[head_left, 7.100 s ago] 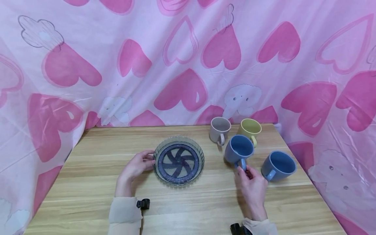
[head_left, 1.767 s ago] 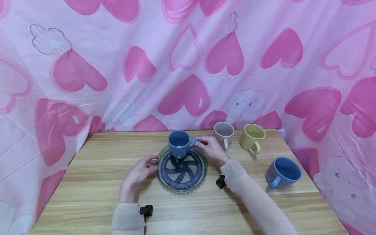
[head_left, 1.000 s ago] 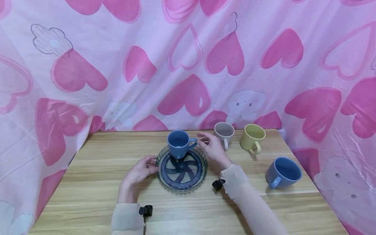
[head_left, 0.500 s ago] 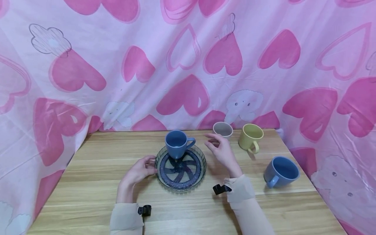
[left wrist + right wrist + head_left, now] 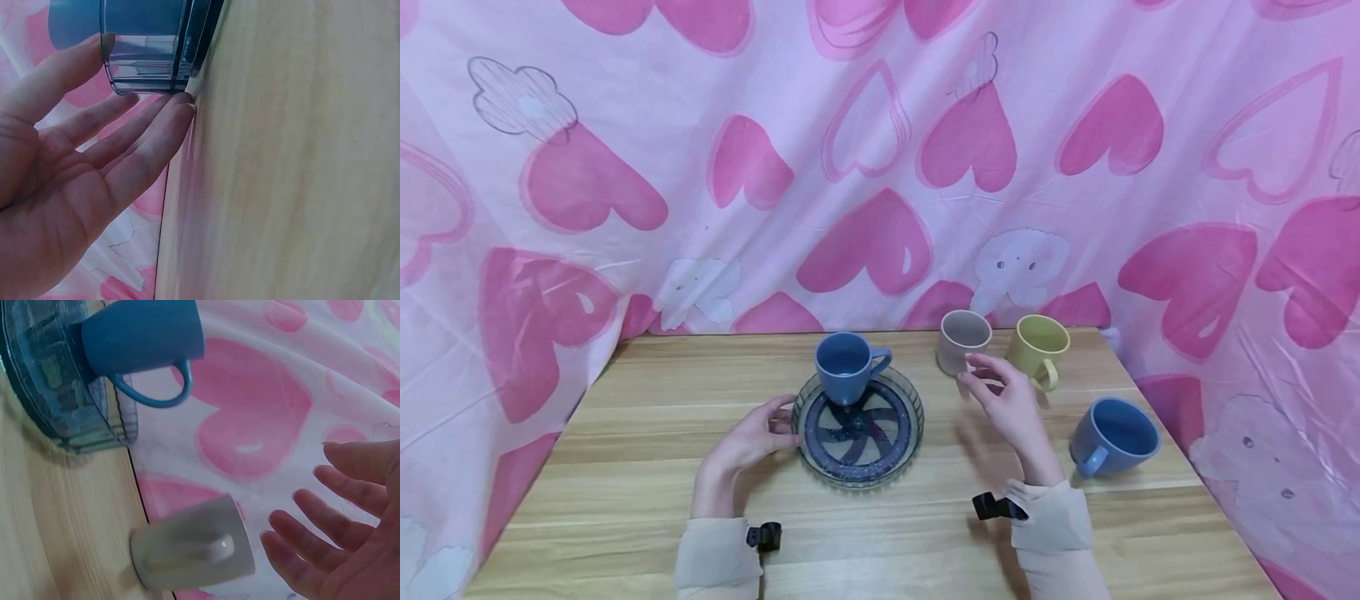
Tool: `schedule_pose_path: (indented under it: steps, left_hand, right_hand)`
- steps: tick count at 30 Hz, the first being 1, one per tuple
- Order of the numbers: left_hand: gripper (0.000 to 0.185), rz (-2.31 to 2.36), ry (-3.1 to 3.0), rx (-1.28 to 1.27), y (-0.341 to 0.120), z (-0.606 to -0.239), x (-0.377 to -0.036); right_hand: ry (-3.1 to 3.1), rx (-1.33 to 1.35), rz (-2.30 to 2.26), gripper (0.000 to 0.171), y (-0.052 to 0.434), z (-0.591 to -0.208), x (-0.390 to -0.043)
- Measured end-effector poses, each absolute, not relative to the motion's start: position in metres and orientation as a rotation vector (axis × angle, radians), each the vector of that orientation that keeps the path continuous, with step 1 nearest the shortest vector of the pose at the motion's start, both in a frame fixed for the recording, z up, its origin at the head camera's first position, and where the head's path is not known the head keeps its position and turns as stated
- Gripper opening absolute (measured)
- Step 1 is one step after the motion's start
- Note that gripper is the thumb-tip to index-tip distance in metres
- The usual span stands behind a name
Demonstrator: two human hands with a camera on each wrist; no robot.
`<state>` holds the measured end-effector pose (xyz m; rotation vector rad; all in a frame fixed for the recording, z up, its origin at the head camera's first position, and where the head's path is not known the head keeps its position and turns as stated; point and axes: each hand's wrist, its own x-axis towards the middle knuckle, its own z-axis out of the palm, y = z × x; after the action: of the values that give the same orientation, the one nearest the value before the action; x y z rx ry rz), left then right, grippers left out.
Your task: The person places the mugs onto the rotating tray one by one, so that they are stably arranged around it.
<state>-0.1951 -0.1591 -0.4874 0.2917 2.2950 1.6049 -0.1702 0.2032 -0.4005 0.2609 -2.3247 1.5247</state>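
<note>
A blue mug (image 5: pixel 842 371) stands upright inside the far part of a round clear dish (image 5: pixel 916 417) with a dark swirl pattern, its handle pointing right. My left hand (image 5: pixel 751 437) rests at the dish's left side, fingers extended; in the left wrist view the thumb meets the clear wall (image 5: pixel 147 69) and the fingertips lie low beside it. My right hand (image 5: pixel 1011 412) holds nothing, hovering just in front of a grey mug (image 5: pixel 958 337) with its fingers loosely bent. The grey mug's handle (image 5: pixel 222 548) shows in the right wrist view; the fingers cover it in the head view.
A yellow-green mug (image 5: pixel 1036 343) stands right of the grey one, beyond my right hand. Farther right is a second blue mug (image 5: pixel 1116 437) near the table's right edge. A pink heart-patterned cloth (image 5: pixel 865 250) hangs behind the wooden table (image 5: pixel 865 550).
The blue mug travelled from the right group into the dish. My right hand then let go of its handle and moved right to the grey mug. My left hand stayed at the dish.
</note>
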Motion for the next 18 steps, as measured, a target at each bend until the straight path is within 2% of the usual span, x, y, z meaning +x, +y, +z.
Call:
schedule_pose_path:
  steps: [18]
  left_hand:
    - [0.089,1.562,2.259,0.277,-0.157,-0.472,-0.186]
  right_hand:
    - [-2.365,0.13,1.339,0.03,0.235,-0.391,-0.131]
